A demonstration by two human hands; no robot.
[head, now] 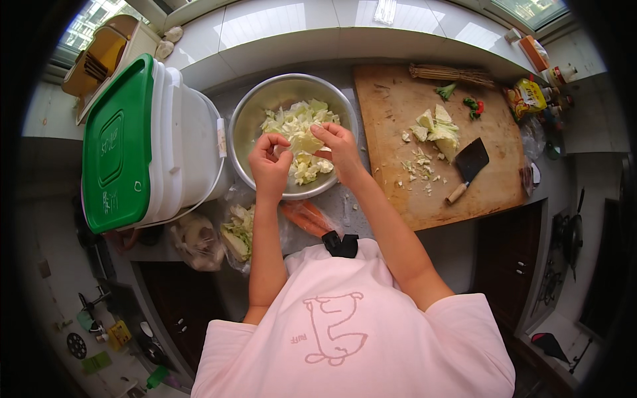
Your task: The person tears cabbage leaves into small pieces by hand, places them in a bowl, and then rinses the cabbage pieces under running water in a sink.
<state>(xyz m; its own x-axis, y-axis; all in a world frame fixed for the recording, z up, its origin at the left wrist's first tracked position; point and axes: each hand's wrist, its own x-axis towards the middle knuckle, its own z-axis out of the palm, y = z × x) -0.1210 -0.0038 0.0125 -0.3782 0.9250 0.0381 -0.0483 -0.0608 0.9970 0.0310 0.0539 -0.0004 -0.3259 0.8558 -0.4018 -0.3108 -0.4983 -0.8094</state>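
Observation:
Torn pieces of pale green cabbage [298,117] lie in a wide stainless steel bowl [242,124] before me. Over the bowl, my left hand [271,164] has its fingers curled towards the thumb; a small whitish patch shows there, too unclear to name. Facing it, my right hand [341,149] holds a cabbage leaf piece [307,143] between thumb and fingers. To the right, a cut wedge of cabbage [443,132] with smaller scraps rests on a wooden cutting board [388,109]. A cleaver [472,160] with a wooden handle lies beside the wedge.
A white bucket [191,144] with a green lid [117,149] stands left of the bowl. Bagged cabbage [239,234] and carrots [308,218] lie near the counter's front edge. On the board are a straw brush [450,73] and red and green peppers [474,108].

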